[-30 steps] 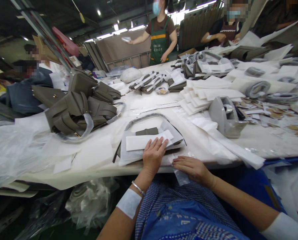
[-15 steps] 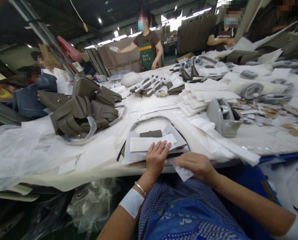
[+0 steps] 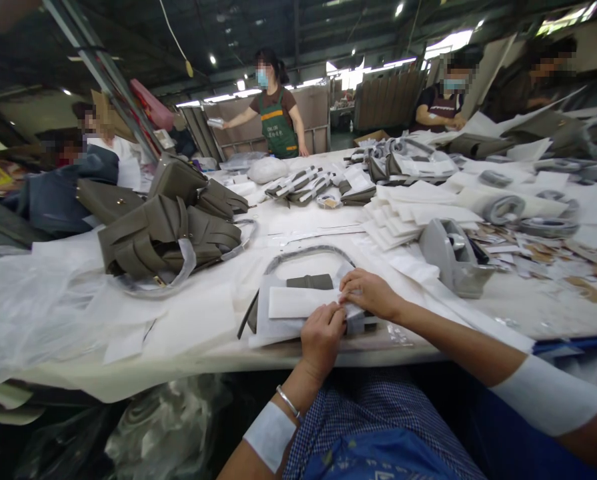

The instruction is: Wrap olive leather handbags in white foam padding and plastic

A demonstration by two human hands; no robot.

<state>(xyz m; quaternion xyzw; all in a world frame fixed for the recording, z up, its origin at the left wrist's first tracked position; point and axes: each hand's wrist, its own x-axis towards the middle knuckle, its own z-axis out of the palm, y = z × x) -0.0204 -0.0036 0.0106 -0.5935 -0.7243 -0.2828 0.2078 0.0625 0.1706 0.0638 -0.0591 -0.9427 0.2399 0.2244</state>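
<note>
A dark olive handbag (image 3: 309,282) lies flat at the table's front edge, mostly covered by thin white wrapping sheet. Its plastic-wrapped handle (image 3: 308,253) arches away from me. A folded white foam sheet (image 3: 295,303) rests across the bag. My left hand (image 3: 323,337) presses on the foam's right end with bent, closed fingers. Coming in from the right, my right hand (image 3: 371,293) pinches at that same end, its fingertips touching or nearly touching the left ones. Whatever small piece may be between the fingertips is hidden.
Olive handbags (image 3: 163,233) are piled at left. A grey tape dispenser (image 3: 453,257) stands at right, near stacked white foam sheets (image 3: 408,207) and scattered tags (image 3: 543,253). Wrapped straps (image 3: 303,183) lie farther back. A co-worker (image 3: 278,120) stands across the table.
My right hand has moved up from the table edge, where it held a thin white sheet, onto the foam's right end. The left hand's flat fingers have bent and closed. The view has shifted slightly.
</note>
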